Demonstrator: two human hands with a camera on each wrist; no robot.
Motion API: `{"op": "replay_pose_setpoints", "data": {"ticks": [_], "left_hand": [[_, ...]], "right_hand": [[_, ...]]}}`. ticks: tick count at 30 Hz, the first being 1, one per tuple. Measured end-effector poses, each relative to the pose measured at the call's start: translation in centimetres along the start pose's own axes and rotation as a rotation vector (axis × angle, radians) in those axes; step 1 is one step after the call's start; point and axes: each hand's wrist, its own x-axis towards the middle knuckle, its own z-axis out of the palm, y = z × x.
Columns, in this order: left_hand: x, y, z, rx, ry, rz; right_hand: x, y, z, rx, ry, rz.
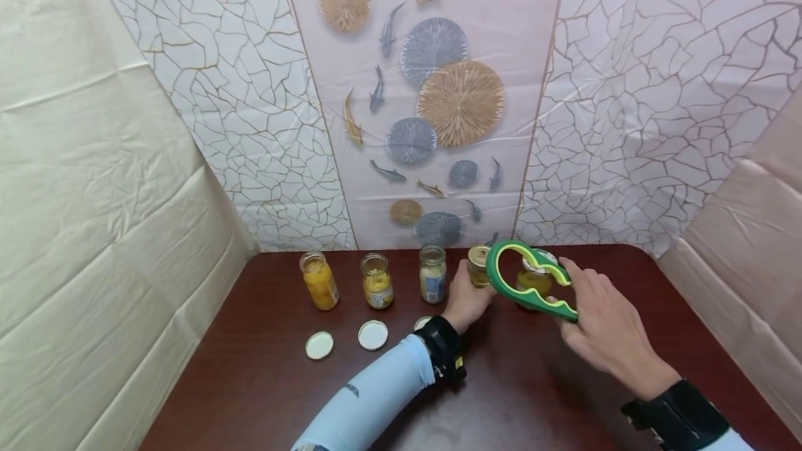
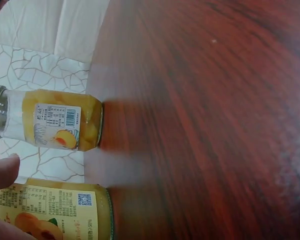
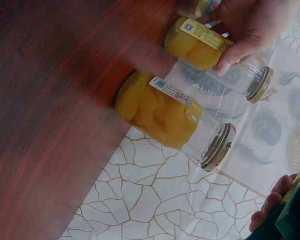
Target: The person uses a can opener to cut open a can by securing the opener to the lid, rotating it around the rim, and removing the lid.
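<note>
My left hand [image 1: 466, 306] grips a lidded glass jar [image 1: 479, 277] with a yellow label and peach pieces inside, standing on the table. The right wrist view shows this held jar [image 3: 192, 45] with the thumb across its side. Raised over the table, my right hand [image 1: 608, 329] holds a green jar opener [image 1: 493, 271] by its handles. The opener's toothed, lighter green loop appears in front of a second lidded jar [image 1: 532, 285] of yellow fruit. That second jar [image 2: 60, 120] stands beside the held one, its lid [image 3: 219, 147] on; the opener looks apart from it.
To the left stand three lidless jars: an orange-filled one [image 1: 321, 287], a yellow-filled one [image 1: 378, 285] and a pale one [image 1: 432, 278]. White lids [image 1: 319, 345] lie in front of them. A patterned cloth wall [image 1: 432, 179] rises behind the dark wooden table [image 1: 250, 381].
</note>
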Motion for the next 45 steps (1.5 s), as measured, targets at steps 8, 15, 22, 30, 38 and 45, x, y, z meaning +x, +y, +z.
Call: {"op": "replay_pose_setpoints", "data": {"ticks": [8,15,22,30,38,45], "left_hand": [[-1.5,0.4,-1.3,-0.096,-0.084,0.03],[-6.1,2.6,-4.2,-0.055,-0.224,0.064],[-10.2,3.2,-7.1,0.023,-0.279,0.106],[-11.3,2.7,-7.6,0.042,-0.288,0.121],[-11.9,3.0,-6.7,0.031,-0.277,0.195],[-11.8,3.2,-6.5,0.105,-0.253,0.276]], "right_hand": [[0.4,-0.3,0.0,0.02,-0.01,-0.004],[0.7,-0.8,-0.2,0.023,0.013,-0.018],[0.8,-2.0,-0.6,0.019,0.005,-0.05],[1.1,-4.3,-0.7,0.026,-0.022,-0.094],[1.6,-6.9,-1.2,0.029,-0.121,-0.09],[1.7,-8.3,-2.4,0.017,-0.299,-0.06]]}}
